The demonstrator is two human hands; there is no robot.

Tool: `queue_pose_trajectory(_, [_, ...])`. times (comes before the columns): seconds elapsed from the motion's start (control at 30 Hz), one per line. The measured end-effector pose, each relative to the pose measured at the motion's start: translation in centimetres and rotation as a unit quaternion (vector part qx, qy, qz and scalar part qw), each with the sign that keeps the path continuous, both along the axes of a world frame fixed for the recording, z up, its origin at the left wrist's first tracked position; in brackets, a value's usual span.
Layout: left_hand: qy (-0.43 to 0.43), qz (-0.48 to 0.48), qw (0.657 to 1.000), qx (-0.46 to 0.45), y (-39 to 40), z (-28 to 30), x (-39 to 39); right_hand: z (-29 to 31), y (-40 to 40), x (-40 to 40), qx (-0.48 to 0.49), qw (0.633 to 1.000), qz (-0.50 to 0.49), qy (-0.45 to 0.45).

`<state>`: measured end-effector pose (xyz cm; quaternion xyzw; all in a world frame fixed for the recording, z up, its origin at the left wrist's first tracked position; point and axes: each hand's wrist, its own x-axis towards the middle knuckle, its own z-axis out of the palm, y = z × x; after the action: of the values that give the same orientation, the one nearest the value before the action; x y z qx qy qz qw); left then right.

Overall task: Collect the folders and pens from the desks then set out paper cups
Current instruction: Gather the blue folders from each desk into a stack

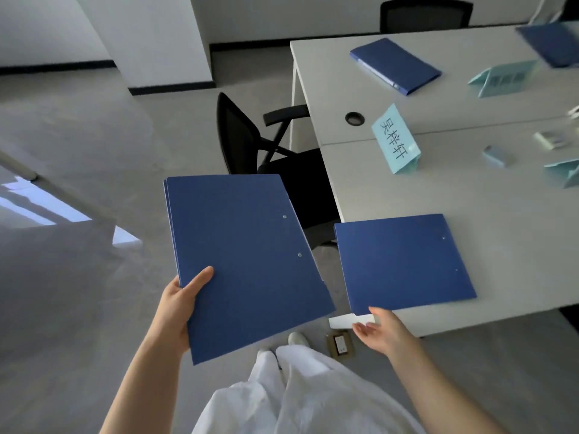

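Gripping a folder stack [247, 261], left hand [178, 308] clenched at its corner; right hand [380, 335] released, touching counter [438, 189] folder [404, 261].

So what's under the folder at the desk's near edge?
A white sheet or tab pokes out beneath the near folder, by the right hand. Anything else under it is covered.

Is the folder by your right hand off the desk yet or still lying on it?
Still on the desk. The folder lies flat and closed at the near edge; the right hand reaches open at its near corner, not yet gripping.
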<state>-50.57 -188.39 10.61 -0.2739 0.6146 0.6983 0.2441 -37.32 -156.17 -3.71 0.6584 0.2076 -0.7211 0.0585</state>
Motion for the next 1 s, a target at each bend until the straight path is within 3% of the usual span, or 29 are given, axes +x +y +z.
queue_pose_trajectory(0.23, [0.002, -0.006, 1.000, -0.001, 0.4, -0.1, -1.4, 1.3, -0.1, -1.9, -0.049, 0.993, -0.099, 0.052])
queue_pose_trajectory(0.37, [-0.008, -0.009, 1.000, 0.001, 0.6, -0.2, -1.9, 2.6, -0.5, -3.7, -0.027, 0.982, -0.156, 0.101])
queue_pose_trajectory(0.6, [-0.005, -0.009, 1.000, 0.002, 0.8, -0.2, -2.8, 7.3, 0.3, -7.3, -0.005, 0.953, -0.190, 0.234])
queue_pose_trajectory(0.73, [0.007, -0.007, 1.000, 0.006, 1.1, 0.0, -3.3, 10.9, 0.5, -8.1, -0.053, 0.920, -0.207, 0.329])
queue_pose_trajectory(0.87, [0.013, 0.004, 1.000, 0.008, 1.5, 0.3, -3.6, 13.2, 0.1, -7.5, -0.103, 0.910, -0.124, 0.383])
queue_pose_trajectory(1.0, [0.014, 0.019, 1.000, 0.005, 1.4, 0.6, -3.6, 14.2, -0.1, -7.3, -0.063, 0.914, 0.080, 0.392])
